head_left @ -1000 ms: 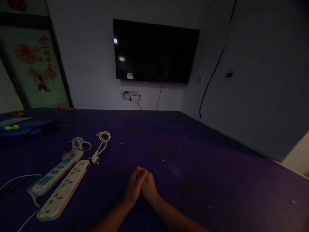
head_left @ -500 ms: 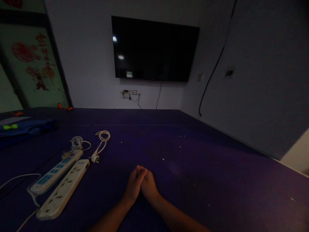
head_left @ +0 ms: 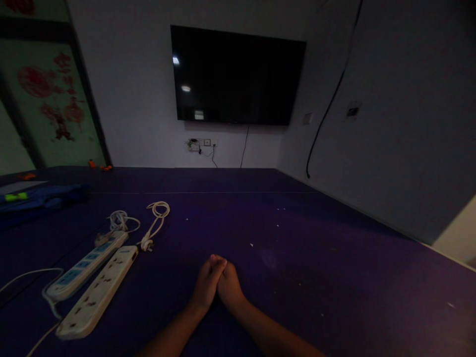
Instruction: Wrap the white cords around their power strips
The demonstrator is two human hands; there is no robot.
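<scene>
My left hand (head_left: 206, 283) and my right hand (head_left: 228, 285) are clasped together on the dark purple surface, low in the middle of the head view. The thumbs meet at the top, and the fingers are folded in and mostly hidden. No object shows between the two hands. Left of them lies a white power strip (head_left: 98, 292) with its sockets facing up, apart from my hands. Beside it, farther left, is a second power strip (head_left: 87, 265) with blue socket panels. A white plug (head_left: 147, 243) with a looped cord rests beyond the first strip.
Purple flooring (head_left: 316, 238) stretches to the walls, with small white scraps on it. Blue cloth (head_left: 52, 196) lies at the left, and orange pieces (head_left: 106, 168) sit near the door. A television (head_left: 238, 77) hangs on the far wall. A black cable (head_left: 327, 111) dangles at the right.
</scene>
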